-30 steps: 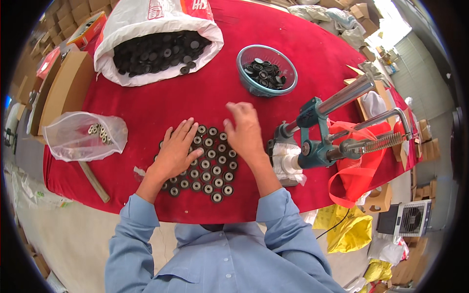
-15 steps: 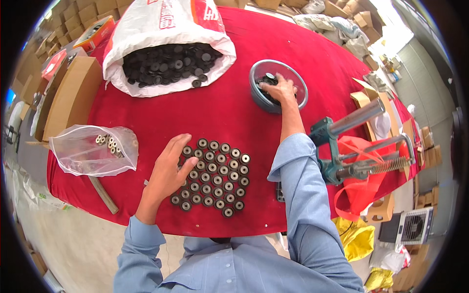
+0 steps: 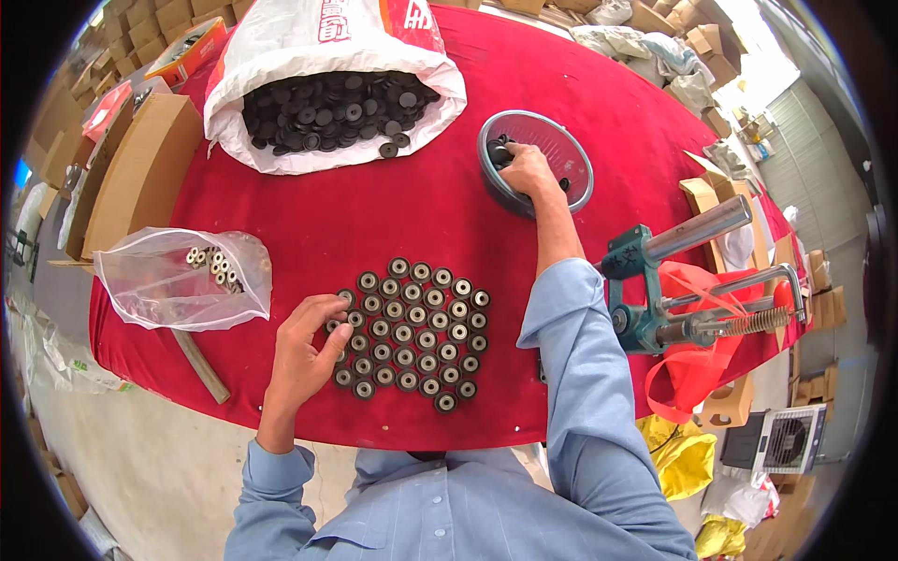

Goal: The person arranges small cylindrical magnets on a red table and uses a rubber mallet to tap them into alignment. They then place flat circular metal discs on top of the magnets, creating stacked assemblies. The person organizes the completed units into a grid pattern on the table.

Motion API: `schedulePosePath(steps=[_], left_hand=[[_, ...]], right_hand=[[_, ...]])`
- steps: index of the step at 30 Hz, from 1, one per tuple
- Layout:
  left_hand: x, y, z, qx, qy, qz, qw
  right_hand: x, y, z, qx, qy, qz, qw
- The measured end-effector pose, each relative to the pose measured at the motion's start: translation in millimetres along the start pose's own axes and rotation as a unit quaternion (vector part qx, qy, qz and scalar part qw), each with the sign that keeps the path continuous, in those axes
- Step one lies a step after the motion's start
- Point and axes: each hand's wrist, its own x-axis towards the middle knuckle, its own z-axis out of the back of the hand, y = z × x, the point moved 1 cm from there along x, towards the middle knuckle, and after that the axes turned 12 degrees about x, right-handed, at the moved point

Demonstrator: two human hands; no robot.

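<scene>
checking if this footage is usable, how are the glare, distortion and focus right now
Head view, rim: fisheye curvature bows the edge of the red tablecloth, corners black; head view, upper right: a bright patch looks washed out; head view, right: the metal post carries shiny highlights; head view, middle: the round pieces look fairly sharp.

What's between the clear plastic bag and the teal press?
In the head view, going left to right: the left hand, the cluster of metal-centred black rings, then the blue right sleeve, with red cloth showing between.
</scene>
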Motion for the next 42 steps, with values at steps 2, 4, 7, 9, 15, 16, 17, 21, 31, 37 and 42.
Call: schedulePosePath(steps=[2, 4, 7, 9, 15, 16, 17, 21, 31, 37, 42], left_hand=[[-0.2, -3.4, 4.0, 0.016, -0.007, -0.006, 1.000], [1.5, -7.5, 8.5, 0.027, -0.016, -0.010, 0.999], [-0.1, -8.2, 10.8, 0.034, -0.009, -0.018, 0.999], [0.1, -8.8, 11.4, 0.032, -0.021, -0.023, 0.999], [-0.6, -9.1, 14.9, 0.007, -0.024, 0.041, 0.999], [2.5, -11.2, 11.9, -0.007, -0.015, 0.053, 0.998], [4.7, -12.7, 8.8, -0.021, -0.005, 0.067, 0.998], [22.0, -19.1, -18.5, -0.064, 0.062, 0.088, 0.992], [30.3, 6.8, -70.4, -0.166, 0.023, 0.136, 0.976], [17.4, 10.0, -54.8, -0.174, 0.025, 0.151, 0.973], [14.1, 15.8, -44.7, -0.079, -0.018, 0.151, 0.985]], right_hand=[[-9.1, 8.3, -5.6, 0.019, -0.005, 0.026, 0.999], [-17.2, 18.6, -5.0, 0.074, 0.003, 0.014, 0.997], [-18.2, 15.9, -4.8, 0.093, -0.006, -0.005, 0.996], [-18.4, 9.2, -0.2, 0.086, -0.078, 0.012, 0.993], [-58.9, 36.4, 20.1, 0.236, -0.117, 0.039, 0.964], [-72.1, 46.4, 21.3, 0.256, -0.111, 0.052, 0.959], [-81.3, 51.6, 17.1, 0.276, -0.104, 0.063, 0.954], [-131.4, 68.0, -24.3, 0.341, 0.008, 0.125, 0.931], [-224.1, 87.8, -116.9, 0.375, 0.061, 0.158, 0.912], [-234.0, 71.9, -93.3, 0.378, 0.116, 0.117, 0.911], [-235.9, 41.7, -71.0, 0.308, 0.010, 0.143, 0.940]])
